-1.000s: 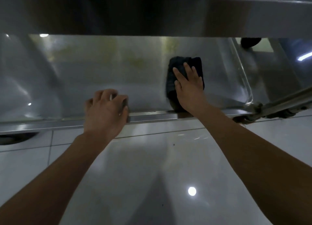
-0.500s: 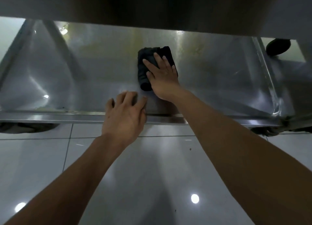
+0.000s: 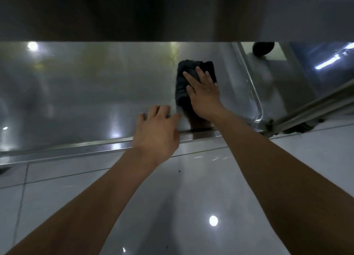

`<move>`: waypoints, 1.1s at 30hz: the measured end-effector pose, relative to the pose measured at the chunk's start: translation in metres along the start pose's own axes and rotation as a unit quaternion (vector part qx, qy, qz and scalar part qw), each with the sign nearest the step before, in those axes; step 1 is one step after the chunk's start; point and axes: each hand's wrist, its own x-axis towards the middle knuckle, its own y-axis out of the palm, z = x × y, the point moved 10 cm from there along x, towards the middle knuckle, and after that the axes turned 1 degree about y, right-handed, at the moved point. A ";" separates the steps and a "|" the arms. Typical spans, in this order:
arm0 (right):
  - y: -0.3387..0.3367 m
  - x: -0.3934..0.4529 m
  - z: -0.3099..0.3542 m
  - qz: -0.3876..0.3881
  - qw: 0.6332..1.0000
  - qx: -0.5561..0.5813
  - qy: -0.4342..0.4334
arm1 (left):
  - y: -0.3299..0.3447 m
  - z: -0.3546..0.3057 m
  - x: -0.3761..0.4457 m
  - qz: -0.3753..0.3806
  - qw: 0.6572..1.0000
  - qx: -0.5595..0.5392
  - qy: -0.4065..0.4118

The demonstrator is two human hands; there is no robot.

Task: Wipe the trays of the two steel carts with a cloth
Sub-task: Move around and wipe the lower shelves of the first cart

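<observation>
glossy floor tiles (image 3: 191, 187) below; right hand (image 3: 204, 94) flat, fingers straight, pressing cloth (image 3: 182, 86) near tray (image 3: 76, 101) right edge; unwiped steel lies leftward; left hand (image 3: 157, 128) rests open on front rim.

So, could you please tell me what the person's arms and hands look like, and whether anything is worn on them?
Both forearms are bare as far as the picture shows: no sleeves, gloves or watch. The left hand and right hand show no rings or bracelets on the visible fingers and wrists. No markings are visible.
</observation>
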 end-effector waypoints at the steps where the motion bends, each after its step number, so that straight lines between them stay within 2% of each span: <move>1: -0.006 0.001 -0.018 -0.005 1.000 -0.004 0.012 | 0.002 -0.005 0.004 0.003 1.000 0.003 -0.007; 6: -0.045 -0.008 -0.113 -0.055 0.995 -0.006 0.083 | 0.005 -0.010 0.009 -0.011 0.999 0.010 -0.032; 10: -0.056 -0.015 -0.139 -0.081 0.991 0.000 0.106 | 0.004 -0.015 0.009 -0.016 1.000 0.011 -0.020; 20: -0.042 -0.019 -0.102 -0.063 0.993 0.028 0.096 | 0.009 -0.016 0.011 0.003 0.999 0.036 -0.006; 26: -0.024 -0.018 -0.055 -0.031 0.997 0.029 0.061 | 0.000 0.002 0.003 -0.027 0.999 -0.013 0.043; 30: -0.016 -0.012 -0.025 -0.019 0.998 0.010 0.055 | -0.018 0.053 -0.017 -0.084 0.996 -0.021 -0.003; 33: -0.002 0.000 0.013 -0.009 0.999 0.002 0.042 | -0.025 0.096 -0.034 -0.085 0.995 -0.005 -0.050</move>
